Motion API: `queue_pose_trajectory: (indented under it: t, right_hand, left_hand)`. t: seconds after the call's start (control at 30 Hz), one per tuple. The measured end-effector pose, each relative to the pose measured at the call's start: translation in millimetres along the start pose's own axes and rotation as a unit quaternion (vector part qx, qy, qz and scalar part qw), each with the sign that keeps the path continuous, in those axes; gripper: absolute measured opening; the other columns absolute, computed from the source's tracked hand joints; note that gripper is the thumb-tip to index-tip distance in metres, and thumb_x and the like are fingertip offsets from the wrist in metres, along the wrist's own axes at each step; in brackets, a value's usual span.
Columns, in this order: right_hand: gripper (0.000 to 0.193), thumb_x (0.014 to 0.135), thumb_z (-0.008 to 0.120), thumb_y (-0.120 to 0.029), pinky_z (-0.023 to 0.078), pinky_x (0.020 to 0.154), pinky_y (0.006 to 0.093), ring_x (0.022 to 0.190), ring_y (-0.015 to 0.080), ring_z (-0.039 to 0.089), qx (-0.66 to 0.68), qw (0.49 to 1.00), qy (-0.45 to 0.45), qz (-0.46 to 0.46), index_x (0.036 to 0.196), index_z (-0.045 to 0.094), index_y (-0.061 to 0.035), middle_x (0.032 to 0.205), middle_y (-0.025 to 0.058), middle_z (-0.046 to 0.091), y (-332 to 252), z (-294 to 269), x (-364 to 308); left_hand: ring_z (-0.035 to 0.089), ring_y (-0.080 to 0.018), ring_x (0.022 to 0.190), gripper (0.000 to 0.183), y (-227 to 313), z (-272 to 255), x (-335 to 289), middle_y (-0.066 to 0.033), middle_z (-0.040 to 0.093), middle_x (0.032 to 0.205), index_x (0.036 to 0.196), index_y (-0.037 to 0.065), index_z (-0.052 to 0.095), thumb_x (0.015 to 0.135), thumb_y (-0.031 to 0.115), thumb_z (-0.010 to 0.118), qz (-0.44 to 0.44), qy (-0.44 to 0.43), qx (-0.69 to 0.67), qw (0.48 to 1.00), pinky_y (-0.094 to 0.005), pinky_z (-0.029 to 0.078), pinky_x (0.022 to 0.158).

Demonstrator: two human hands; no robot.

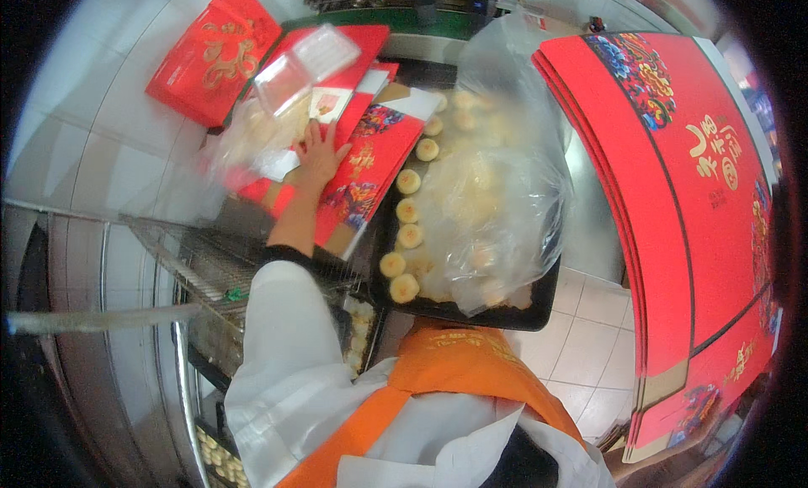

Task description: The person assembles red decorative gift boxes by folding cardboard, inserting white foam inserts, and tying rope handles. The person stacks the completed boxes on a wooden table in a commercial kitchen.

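Note:
My left hand [318, 158] reaches out with its fingers spread, resting on a pile of flat red printed cardboard boxes [370, 164] with floral patterns. By its fingertips lie a clear plastic tray [284, 82] and crumpled clear plastic bags [252, 134]. On my right, a stack of large flattened red cardboard boxes [656, 218] stands raised and tilted, close to me. My right hand [673, 456] supports it at the lower edge; the cardboard hides its fingers. Between the two stacks, round pastries [408, 210] sit on a dark baking tray [526, 318], partly under a clear plastic sheet [497, 210].
A red paper bag [215, 54] with a gold design leans against the tiled wall [109, 143] at the back left. Below my left arm is a metal rack [177, 252] with trays, and more small pastries [220, 458] show low down. Pale floor tiles [581, 328] lie beyond the tray.

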State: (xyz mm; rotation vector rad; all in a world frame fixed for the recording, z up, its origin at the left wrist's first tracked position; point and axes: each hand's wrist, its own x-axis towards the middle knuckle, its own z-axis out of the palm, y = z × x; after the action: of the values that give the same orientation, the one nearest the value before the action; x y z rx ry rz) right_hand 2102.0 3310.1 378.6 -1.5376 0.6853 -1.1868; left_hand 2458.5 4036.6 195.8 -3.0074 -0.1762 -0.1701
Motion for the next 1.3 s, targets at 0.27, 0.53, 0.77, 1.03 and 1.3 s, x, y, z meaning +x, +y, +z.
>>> queue_pose_trajectory:
  t: [0.27, 0.53, 0.77, 1.03, 1.3]
  right_hand:
    - [0.034, 0.078, 0.058, -0.021, 0.045, 0.080, 0.0311, 0.093, 0.0195, 0.055, -0.019, 0.999, 0.029, 0.019, 0.105, 0.054, -0.0018, 0.100, 0.0095, 0.057, 32.8, -42.5, -1.1]
    - [0.034, 0.078, 0.058, -0.021, 0.045, 0.080, 0.0312, 0.093, 0.0198, 0.056, -0.025, 0.997, 0.062, 0.027, 0.106, 0.053, -0.0012, 0.100, 0.0097, 0.057, 87.1, -85.3, -3.9]
    - [0.035, 0.079, 0.057, -0.021, 0.046, 0.080, 0.0312, 0.093, 0.0200, 0.056, -0.061, 0.990, 0.124, 0.036, 0.107, 0.052, -0.0007, 0.100, 0.0099, 0.057, 104.3, -112.4, -31.0]
    - [0.036, 0.079, 0.057, -0.021, 0.046, 0.080, 0.0313, 0.092, 0.0203, 0.056, -0.003, 0.949, 0.297, 0.108, 0.107, 0.051, -0.0001, 0.100, 0.0102, 0.057, 85.5, -137.3, -86.8]
    - [0.031, 0.079, 0.056, -0.020, 0.048, 0.074, 0.0309, 0.084, 0.0179, 0.057, 0.123, 0.933, 0.314, 0.124, 0.103, 0.051, -0.0019, 0.093, 0.0078, 0.057, 43.3, -76.5, -143.4]
  left_hand:
    - [0.017, -0.0316, 0.129, 0.066, 74.4, -1.2, -36.6, -0.0159, 0.020, 0.139, 0.134, 0.018, 0.026, 0.080, 0.050, 0.045, 0.148, -0.015, -0.032, 0.988, -0.0596, 0.011, 0.098]
    - [0.022, -0.0260, 0.129, 0.056, 96.1, 44.8, -45.6, -0.0080, 0.025, 0.139, 0.133, 0.029, 0.029, 0.081, 0.028, 0.050, 0.166, 0.112, 0.212, 0.956, -0.0640, 0.013, 0.095]
    - [0.029, -0.0264, 0.125, 0.060, 66.2, 36.0, -2.8, -0.0078, 0.031, 0.136, 0.134, 0.024, 0.027, 0.081, 0.042, 0.049, 0.068, 0.131, 0.243, 0.959, -0.0595, 0.018, 0.097]
    - [0.035, -0.0302, 0.120, 0.062, 91.1, 68.7, 46.1, -0.0160, 0.035, 0.132, 0.130, 0.003, 0.031, 0.084, 0.041, 0.048, -0.024, 0.050, 0.057, 0.997, -0.0376, 0.028, 0.100]
    - [0.034, -0.0270, 0.121, 0.063, 166.6, -63.3, 173.5, -0.0149, 0.033, 0.133, 0.131, 0.003, 0.030, 0.084, 0.040, 0.048, 0.167, 0.116, -0.189, 0.961, -0.0389, 0.027, 0.100]
